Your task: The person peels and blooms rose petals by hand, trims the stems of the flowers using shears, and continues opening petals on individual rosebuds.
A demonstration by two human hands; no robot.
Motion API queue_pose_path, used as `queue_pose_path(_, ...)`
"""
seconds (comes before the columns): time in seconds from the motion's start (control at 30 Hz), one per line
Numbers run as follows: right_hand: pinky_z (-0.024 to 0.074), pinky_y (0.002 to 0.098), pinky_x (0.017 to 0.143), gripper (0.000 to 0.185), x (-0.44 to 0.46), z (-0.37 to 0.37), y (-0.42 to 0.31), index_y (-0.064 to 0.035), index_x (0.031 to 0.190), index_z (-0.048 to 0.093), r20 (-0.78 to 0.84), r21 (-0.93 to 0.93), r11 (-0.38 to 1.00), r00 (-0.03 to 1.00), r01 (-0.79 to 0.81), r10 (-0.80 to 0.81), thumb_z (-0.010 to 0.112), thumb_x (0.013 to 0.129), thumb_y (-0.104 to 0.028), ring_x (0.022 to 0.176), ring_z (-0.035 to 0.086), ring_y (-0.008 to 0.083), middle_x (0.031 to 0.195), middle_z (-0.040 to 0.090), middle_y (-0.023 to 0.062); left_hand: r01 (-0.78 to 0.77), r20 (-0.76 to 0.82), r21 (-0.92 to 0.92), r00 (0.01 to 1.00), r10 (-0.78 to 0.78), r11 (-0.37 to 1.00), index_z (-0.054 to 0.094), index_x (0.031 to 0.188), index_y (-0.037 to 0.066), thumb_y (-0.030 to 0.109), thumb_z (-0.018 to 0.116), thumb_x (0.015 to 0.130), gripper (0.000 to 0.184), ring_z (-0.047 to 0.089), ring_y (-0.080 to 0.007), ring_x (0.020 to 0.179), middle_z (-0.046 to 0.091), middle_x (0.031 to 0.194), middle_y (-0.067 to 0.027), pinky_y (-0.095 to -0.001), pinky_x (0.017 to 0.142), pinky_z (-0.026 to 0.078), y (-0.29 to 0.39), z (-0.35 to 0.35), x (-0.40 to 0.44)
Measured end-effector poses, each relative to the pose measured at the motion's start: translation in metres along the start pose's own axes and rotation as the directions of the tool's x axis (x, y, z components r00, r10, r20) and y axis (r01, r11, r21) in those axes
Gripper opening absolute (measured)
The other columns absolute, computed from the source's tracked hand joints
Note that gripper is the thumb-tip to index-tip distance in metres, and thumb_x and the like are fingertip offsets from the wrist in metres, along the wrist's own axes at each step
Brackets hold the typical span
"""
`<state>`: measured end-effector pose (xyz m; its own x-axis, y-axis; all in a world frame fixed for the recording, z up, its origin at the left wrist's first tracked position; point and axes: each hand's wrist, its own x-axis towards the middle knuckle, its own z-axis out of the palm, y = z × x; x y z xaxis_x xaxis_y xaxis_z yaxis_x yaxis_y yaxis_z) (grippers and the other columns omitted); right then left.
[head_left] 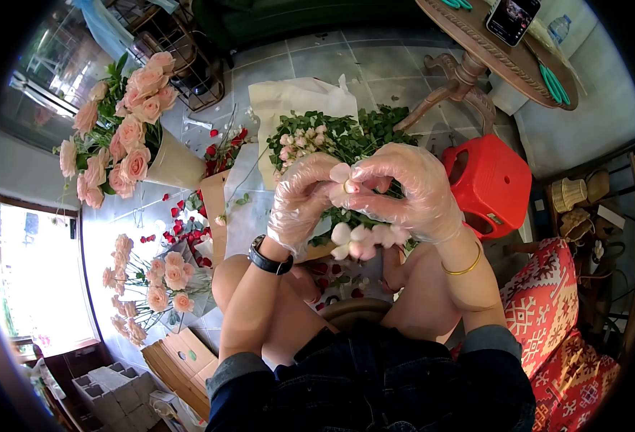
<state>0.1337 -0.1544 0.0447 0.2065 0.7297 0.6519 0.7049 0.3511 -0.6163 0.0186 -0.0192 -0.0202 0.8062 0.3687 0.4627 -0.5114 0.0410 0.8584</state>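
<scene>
Both my hands wear clear plastic gloves and meet in front of my chest around a pale pink rose (342,180). My left hand (299,198), with a black watch at the wrist, has its fingers closed at the bloom's left side. From the other side my right hand (414,191) pinches the same bloom, a gold bangle further down that arm. Just beneath the hands show more pale pink rose blooms (360,241); whether their stems run into my right hand is hidden. Behind lies a leafy bunch of small pink roses (306,140) on cream paper (274,97).
A cream bucket (177,162) of large peach roses stands at left, with wrapped peach roses (170,277) nearer me. Red petals (188,227) litter the tiles. At right are a red plastic stool (490,183), a carved table (504,61) with a phone (510,20), and a patterned chair (547,309).
</scene>
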Motion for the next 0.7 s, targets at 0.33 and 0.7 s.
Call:
queue_pose_path(0.33, 0.0414, 0.0255, 0.049, 0.024, -0.0019, -0.0021, 0.0025, -0.0073, 0.089, 0.058, -0.044, 0.006, 0.998, 0.997, -0.068, 0.069, 0.071, 0.069, -0.010, 0.055, 0.053, 0.0148, 0.068, 0.056, 0.0042, -0.065, -0.020, 0.088, 0.998, 0.067, 0.994, 0.061, 0.091, 0.003, -0.003, 0.063, 0.074, 0.019, 0.055, -0.0197, 0.082, 0.058, 0.092, -0.0093, -0.0300, 0.070, 0.046, -0.0018, -0.0039, 0.0008)
queue_pose_path(0.7, 0.0414, 0.0228, 0.055, 0.024, -0.0036, -0.0017, -0.0008, -0.0054, 0.092, 0.058, -0.036, -0.023, 0.962, 0.962, -0.272, 0.271, 0.062, 0.068, -0.005, 0.061, 0.048, 0.0111, 0.076, 0.050, 0.0041, -0.098, 0.025, 0.233, 0.995, 0.095, 0.968, 0.061, 0.084, 0.002, -0.003, 0.064, 0.072, 0.014, 0.055, -0.0206, 0.076, 0.059, 0.083, -0.0090, -0.0309, 0.066, 0.044, 0.0012, -0.0042, 0.0051)
